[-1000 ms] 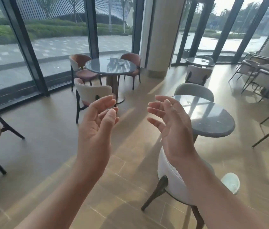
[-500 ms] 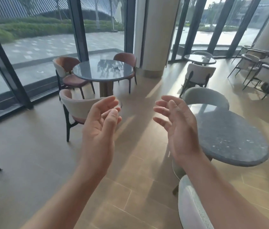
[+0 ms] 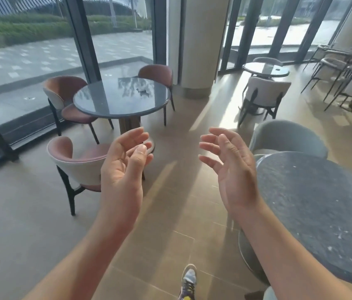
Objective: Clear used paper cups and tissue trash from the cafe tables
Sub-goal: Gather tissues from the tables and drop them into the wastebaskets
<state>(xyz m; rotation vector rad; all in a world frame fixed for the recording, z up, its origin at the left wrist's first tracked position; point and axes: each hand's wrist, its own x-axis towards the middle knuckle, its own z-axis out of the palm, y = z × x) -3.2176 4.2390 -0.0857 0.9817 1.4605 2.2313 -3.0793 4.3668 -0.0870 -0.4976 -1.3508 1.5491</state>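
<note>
head view | we see left hand [image 3: 123,169] and right hand [image 3: 231,169] raised, fingers spread and loosely curled, holding nothing | small crumpled object, possibly tissue, [image 3: 143,92] on far round table [image 3: 105,105] by window | near table [image 3: 322,213] at right

I can't find any words, numbers, labels or signs to read here. My round dark grey stone table [image 3: 322,213] has only pale specks on its top. The round shiny grey table [image 3: 105,100] by the window shows only reflections, and what lies on it is too small to tell.
</note>
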